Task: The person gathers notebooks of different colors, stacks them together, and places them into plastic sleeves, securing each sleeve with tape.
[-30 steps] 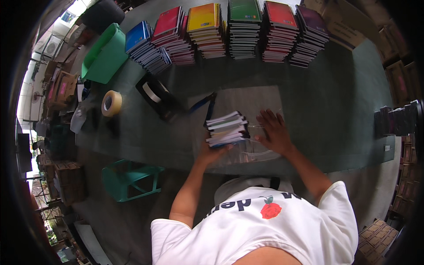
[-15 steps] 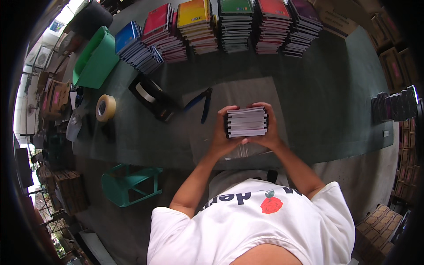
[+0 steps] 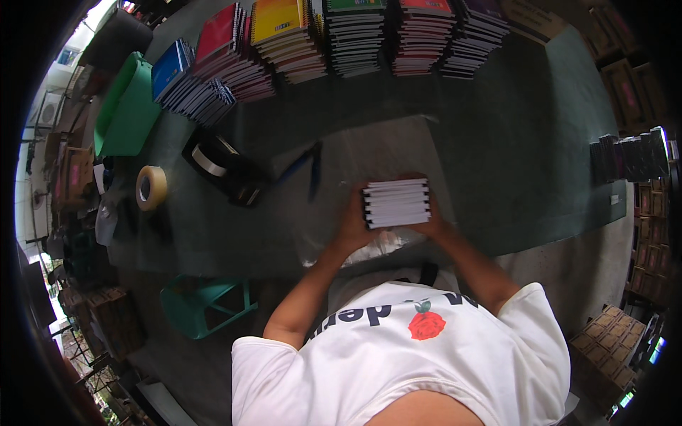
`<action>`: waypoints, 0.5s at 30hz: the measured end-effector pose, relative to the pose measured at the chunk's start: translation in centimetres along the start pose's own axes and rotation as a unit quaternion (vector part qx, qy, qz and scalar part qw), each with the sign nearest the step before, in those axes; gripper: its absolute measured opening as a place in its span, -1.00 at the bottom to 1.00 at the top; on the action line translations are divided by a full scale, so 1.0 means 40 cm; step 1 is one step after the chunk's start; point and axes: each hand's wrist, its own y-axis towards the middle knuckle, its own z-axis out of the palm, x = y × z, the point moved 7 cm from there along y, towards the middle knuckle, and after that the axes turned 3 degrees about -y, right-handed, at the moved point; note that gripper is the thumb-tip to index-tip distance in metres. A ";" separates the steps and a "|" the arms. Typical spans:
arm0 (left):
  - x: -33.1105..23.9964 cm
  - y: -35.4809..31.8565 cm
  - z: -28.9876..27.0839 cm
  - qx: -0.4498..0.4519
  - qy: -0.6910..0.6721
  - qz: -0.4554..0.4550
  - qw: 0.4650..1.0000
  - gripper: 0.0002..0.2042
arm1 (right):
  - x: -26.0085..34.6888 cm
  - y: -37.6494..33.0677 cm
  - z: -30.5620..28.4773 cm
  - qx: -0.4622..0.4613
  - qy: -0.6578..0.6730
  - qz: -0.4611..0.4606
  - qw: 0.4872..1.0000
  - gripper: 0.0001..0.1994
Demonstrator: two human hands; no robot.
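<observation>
Between my two hands I grip a small stack of notebooks (image 3: 396,204), its white page edges facing up and dark binding showing along both sides. My left hand (image 3: 353,220) is closed on the stack's left side; my right hand (image 3: 433,216) is closed on its right side. Some fingers are hidden behind the stack. Under it, a clear plastic sheet or bag (image 3: 369,145) lies flat on the dark green table (image 3: 511,177). Blue-handled pliers or cutters (image 3: 302,169) lie on the left part of the plastic.
Stacks of spiral notebooks (image 3: 284,35) in several colours line the far edge. To the left are a black tape dispenser (image 3: 224,169), a tape roll (image 3: 151,188) and a green bin (image 3: 128,106). Dark wrapped bundles (image 3: 629,157) stand at the right edge; a green stool (image 3: 206,305) is below left.
The notebook stack, still in both hands, has come slightly nearer to me over the plastic. My head view has shifted, so the table's objects appear farther left.
</observation>
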 end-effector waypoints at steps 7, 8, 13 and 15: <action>-0.009 0.019 0.074 0.054 -0.004 -0.014 0.998 -0.23 | -0.056 -0.060 -0.057 -0.052 0.173 0.122 0.976 -0.27; -0.033 0.029 0.062 0.053 0.001 -0.020 0.998 -0.23 | -0.033 -0.037 -0.051 -0.019 0.166 0.153 0.974 -0.26; -0.107 0.077 0.036 0.062 -0.187 -0.250 0.948 -0.28 | 0.057 0.073 -0.078 0.067 0.074 0.305 0.947 -0.22; -0.096 0.091 0.022 0.057 -0.182 -0.313 0.930 -0.36 | 0.027 0.084 -0.066 0.145 -0.027 0.334 0.931 -0.18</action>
